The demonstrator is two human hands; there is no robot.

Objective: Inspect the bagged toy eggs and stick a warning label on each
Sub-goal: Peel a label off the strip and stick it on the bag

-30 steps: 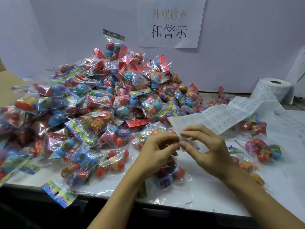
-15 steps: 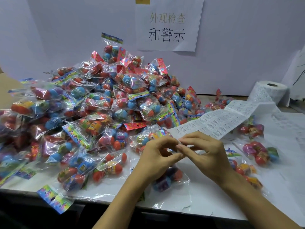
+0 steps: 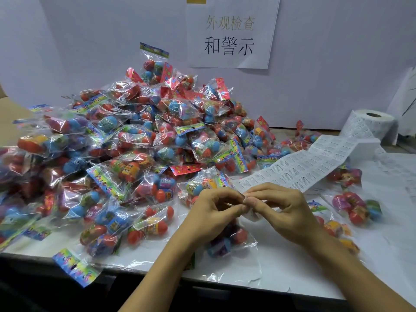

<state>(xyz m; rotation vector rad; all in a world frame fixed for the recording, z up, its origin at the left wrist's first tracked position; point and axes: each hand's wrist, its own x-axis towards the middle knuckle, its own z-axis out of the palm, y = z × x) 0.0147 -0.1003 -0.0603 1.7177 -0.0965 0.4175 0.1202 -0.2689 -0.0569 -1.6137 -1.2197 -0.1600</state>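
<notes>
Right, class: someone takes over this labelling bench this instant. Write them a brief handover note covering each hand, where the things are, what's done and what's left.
Left hand and right hand: fingertips meet, pinching at the near end of the label strip, apparently peeling a label.
Label strip runs back to the label roll at the right rear.
One bag lies on the table under the hands, seemingly next for a label.
Big pile of bagged eggs on the left; a few bags lie apart on the right, perhaps finished, though their labels cannot be made out.
Left: most of the pile, apparently.
</notes>
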